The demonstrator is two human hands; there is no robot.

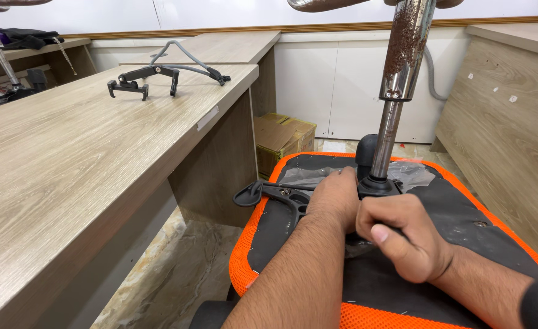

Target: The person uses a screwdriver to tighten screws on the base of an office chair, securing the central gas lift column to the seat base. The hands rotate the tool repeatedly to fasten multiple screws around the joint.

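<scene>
Fingers of the right hand (403, 234) are curled tight into a fist at the foot of the metal post (386, 141), thumb on top; they seem to grip something under the black collar (378, 186), but what lies inside the fist is hidden. Beside it, the left hand (337, 198) lies flat, palm down, fingers closed together and pressed on the black plate (293, 201) bolted under the seat; whether it grips anything I cannot tell. That pressing looks meant to steady the seat while the other hand works at the post.

An office chair seat (464, 225) lies upside down right in front of the person, its black underside up and orange mesh showing round the rim. A black lever (253, 195) sticks out from the plate toward the left. Crumpled clear plastic film (412, 173) sits behind the collar.

From the collar the post rises straight up: a thin bright rod below, then a wider chrome sleeve (406, 52) speckled with brown rust.

To the left runs a long wooden desk (68, 158). Beyond the seat, cardboard boxes (281, 137) stand on the floor under the desk's end. Farther off on the desk top rests a black chair bracket (141, 79) with a grey armrest (186, 61) touching it. White panels (336, 85) close the back.
</scene>
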